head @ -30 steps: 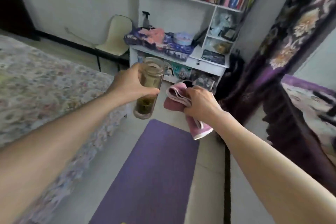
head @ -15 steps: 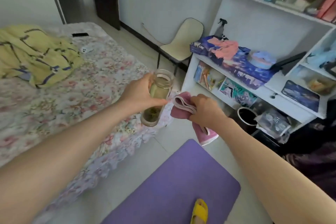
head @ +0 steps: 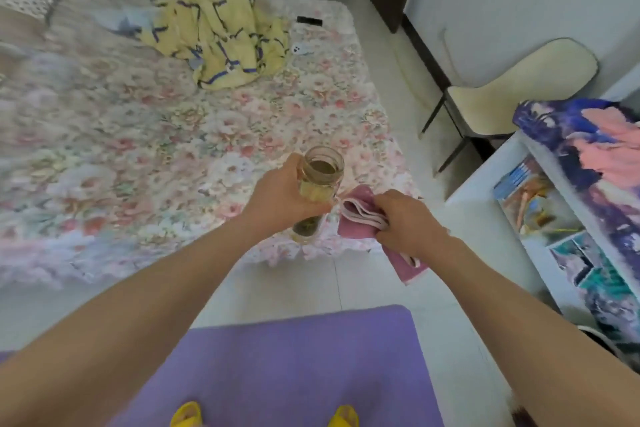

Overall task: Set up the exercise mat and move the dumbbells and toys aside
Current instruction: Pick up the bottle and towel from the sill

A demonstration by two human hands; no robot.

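The purple exercise mat (head: 298, 354) lies flat on the floor under my feet, which wear yellow slippers (head: 186, 413). My left hand (head: 282, 194) grips a clear glass jar (head: 320, 184) of yellowish tea, held upright over the bed's near corner. My right hand (head: 405, 217) holds a folded pink towel (head: 360, 215) just right of the jar, with one end hanging down. No dumbbells or toys show in this view.
A bed with a floral cover (head: 173, 128) fills the left, carrying a yellow blanket (head: 221, 35) and a black remote (head: 309, 20). A cream chair (head: 512, 94) stands at the right wall. A white shelf unit (head: 540, 204) with books and cloths is at right.
My view has swung left from the shelf unit to the bed. Both hands kept their hold on the jar and towel and now hover over the bed's corner.
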